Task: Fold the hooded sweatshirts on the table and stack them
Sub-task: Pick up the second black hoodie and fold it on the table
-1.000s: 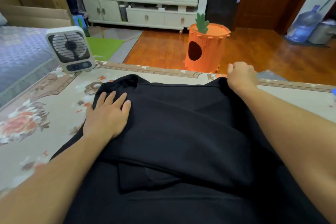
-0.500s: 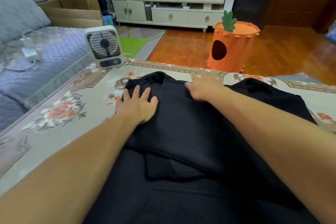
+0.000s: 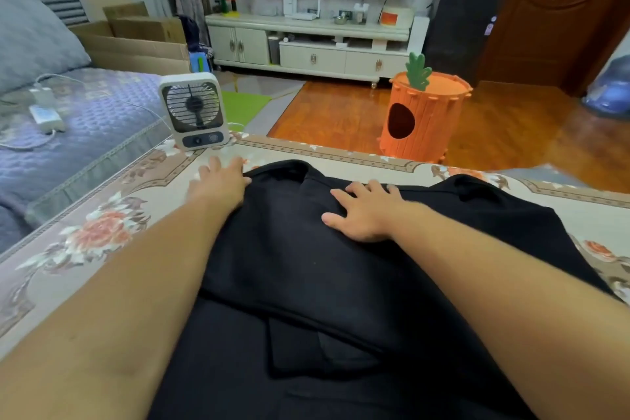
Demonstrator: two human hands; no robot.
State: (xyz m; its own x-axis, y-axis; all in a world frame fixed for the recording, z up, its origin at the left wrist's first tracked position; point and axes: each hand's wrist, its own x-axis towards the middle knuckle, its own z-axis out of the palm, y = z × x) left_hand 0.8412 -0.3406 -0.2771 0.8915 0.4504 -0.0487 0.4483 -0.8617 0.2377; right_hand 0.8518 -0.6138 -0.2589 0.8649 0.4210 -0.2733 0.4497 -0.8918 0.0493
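A black hooded sweatshirt (image 3: 306,269) lies partly folded across the floral-covered table (image 3: 85,239), reaching down to the near edge of view. My left hand (image 3: 220,182) lies flat with straight fingers at the garment's far left edge, half on the tablecloth. My right hand (image 3: 363,211) presses flat on the upper middle of the black cloth, fingers spread. A folded flap shows lower down near the middle. Neither hand grips the fabric.
A small white desk fan (image 3: 194,111) stands at the table's far left corner. A blue-covered sofa (image 3: 68,133) with a charger lies to the left. An orange carrot-shaped bin (image 3: 422,116) stands on the wooden floor beyond the table.
My left hand slid left to the garment's edge. My right hand left the far right corner, swept left across the cloth and now rests flat near the middle.
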